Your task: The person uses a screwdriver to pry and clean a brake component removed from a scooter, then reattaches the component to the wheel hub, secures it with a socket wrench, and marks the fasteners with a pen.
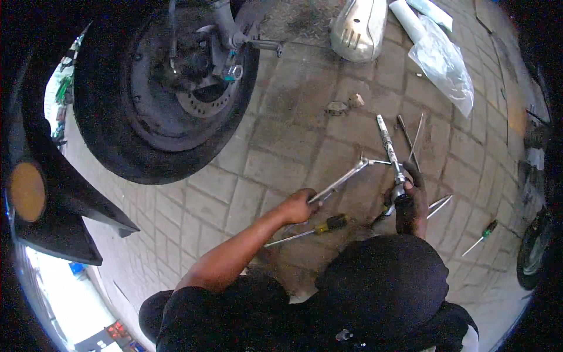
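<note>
My left hand is closed around the handle of a long silver socket wrench. A thin bit sticks out sideways from the wrench's head, its tip close to a slim silver shaft-like part; whether they touch I cannot tell. My right hand is closed around the wider lower end of that part, which points away from me. A yellow-and-black screwdriver lies on the paving below my left hand. Beside the silver part lie a dark rod and a thin metal rod. Another silver tool lies right of my right hand.
A vehicle wheel with a black tyre and brake disc stands at upper left. A silver metal housing, clear plastic bag and small parts lie farther off. A green-handled screwdriver lies at right, near another tyre.
</note>
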Action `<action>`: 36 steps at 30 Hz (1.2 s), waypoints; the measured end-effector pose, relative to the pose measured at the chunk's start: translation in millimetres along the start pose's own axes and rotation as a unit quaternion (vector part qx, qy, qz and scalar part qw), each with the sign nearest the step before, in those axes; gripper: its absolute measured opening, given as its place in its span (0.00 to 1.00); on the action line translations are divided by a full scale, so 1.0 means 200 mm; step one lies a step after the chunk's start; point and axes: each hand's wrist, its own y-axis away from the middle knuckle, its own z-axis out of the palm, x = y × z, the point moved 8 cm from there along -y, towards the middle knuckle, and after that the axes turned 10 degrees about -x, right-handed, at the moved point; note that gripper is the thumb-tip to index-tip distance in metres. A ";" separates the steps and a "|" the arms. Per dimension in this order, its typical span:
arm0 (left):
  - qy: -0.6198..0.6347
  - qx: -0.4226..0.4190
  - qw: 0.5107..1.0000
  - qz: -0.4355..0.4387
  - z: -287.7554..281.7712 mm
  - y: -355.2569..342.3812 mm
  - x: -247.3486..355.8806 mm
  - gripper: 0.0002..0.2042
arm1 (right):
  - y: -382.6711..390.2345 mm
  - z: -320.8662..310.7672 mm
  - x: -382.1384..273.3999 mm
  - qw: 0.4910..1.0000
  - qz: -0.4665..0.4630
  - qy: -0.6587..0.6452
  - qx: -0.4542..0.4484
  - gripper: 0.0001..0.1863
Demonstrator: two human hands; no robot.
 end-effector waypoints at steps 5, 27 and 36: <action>0.117 -0.007 0.993 0.006 -0.12 -0.08 -0.04 0.23 | 0.00 0.14 0.00 0.997 0.001 0.018 -0.071 0.27; 0.111 0.100 0.986 -0.071 -0.16 -0.11 -0.38 0.23 | -0.34 0.65 0.44 0.787 -0.082 0.574 -0.210 0.23; -0.273 0.075 0.956 -0.083 0.17 -0.23 -0.29 0.24 | -0.50 0.36 0.56 0.779 0.035 0.603 -0.168 0.20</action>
